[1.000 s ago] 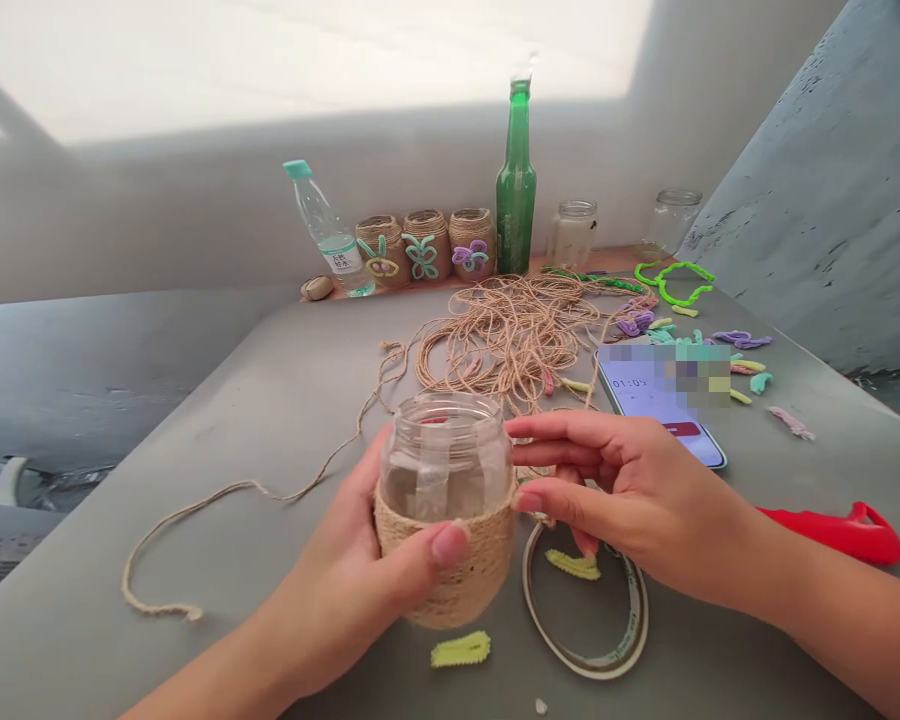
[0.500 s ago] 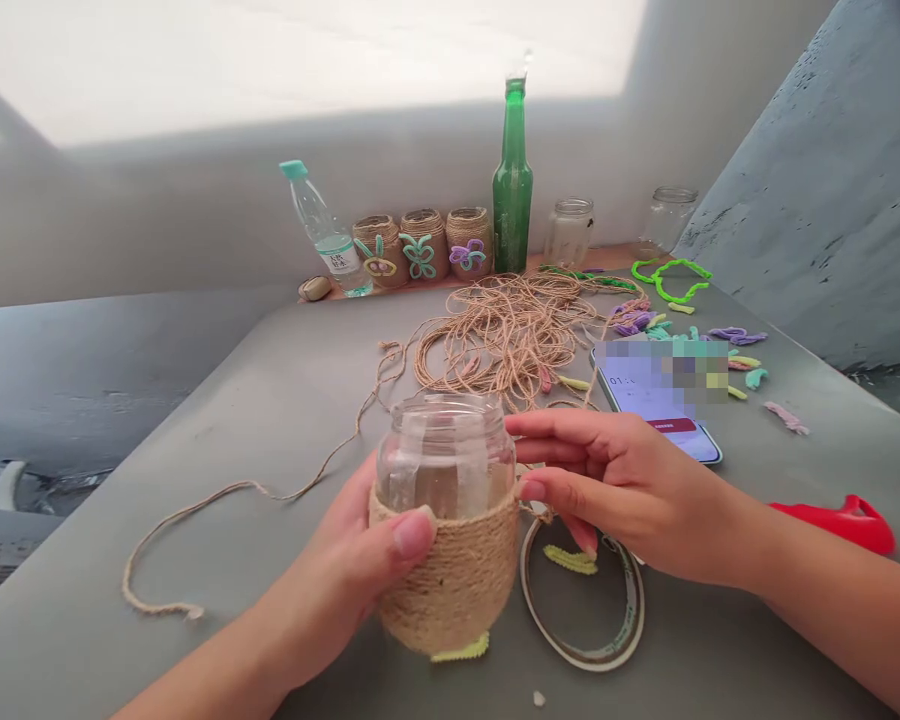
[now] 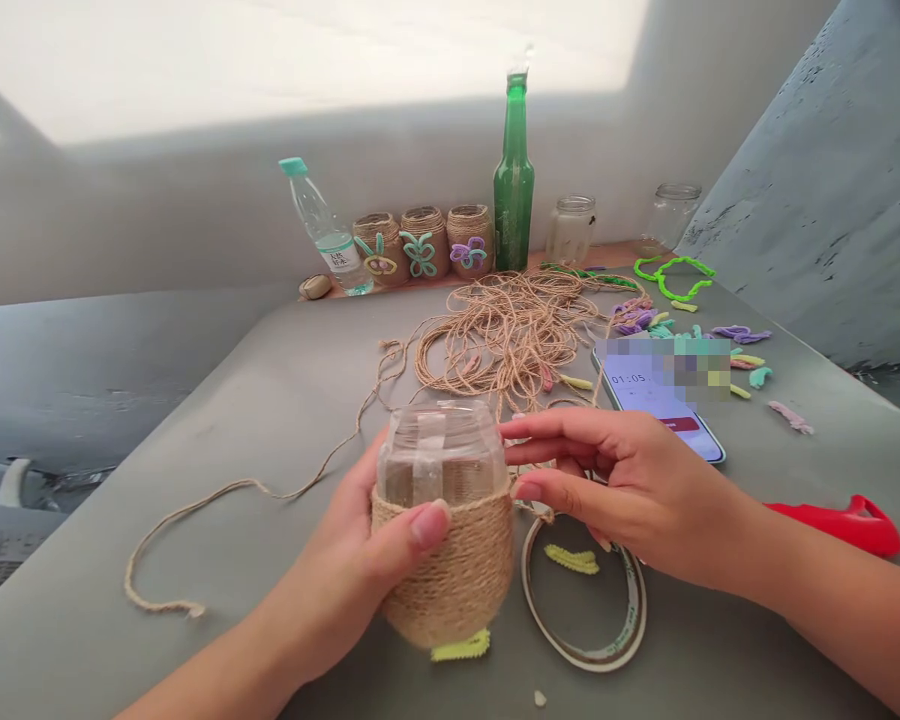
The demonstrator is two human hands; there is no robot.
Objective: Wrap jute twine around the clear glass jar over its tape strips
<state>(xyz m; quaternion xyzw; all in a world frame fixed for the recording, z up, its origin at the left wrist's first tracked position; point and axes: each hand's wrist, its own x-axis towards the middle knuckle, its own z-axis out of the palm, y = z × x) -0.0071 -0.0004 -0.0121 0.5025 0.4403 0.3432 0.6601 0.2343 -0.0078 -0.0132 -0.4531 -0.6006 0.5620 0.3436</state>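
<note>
My left hand (image 3: 375,545) grips a glass jar (image 3: 450,440) from its left side, thumb across the front. Brown jute twine (image 3: 450,570) is wound round the lower part of the jar; the bare upper glass carries clear strips of tape. The jar is held tilted above the table. At its right side is my right hand (image 3: 607,480), fingertips and thumb by the edge of the winding, with twine passing among the curved fingers; the exact hold is partly hidden. Below this hand lie a tape roll (image 3: 529,600) and a yellow chenille piece (image 3: 572,559).
A loose heap of twine (image 3: 502,330) spreads behind the jar. Twine-wrapped jars (image 3: 424,255), a water bottle (image 3: 337,250), a green bottle (image 3: 513,200) and glass jars (image 3: 572,230) line the back. To the right are a phone (image 3: 645,400), chenille pieces (image 3: 739,335) and a red-handled tool (image 3: 840,525).
The jar has turned and tipped slightly in my left hand, its mouth a little lower and a tape strip now facing front. My right hand stays beside it, shifted only slightly.
</note>
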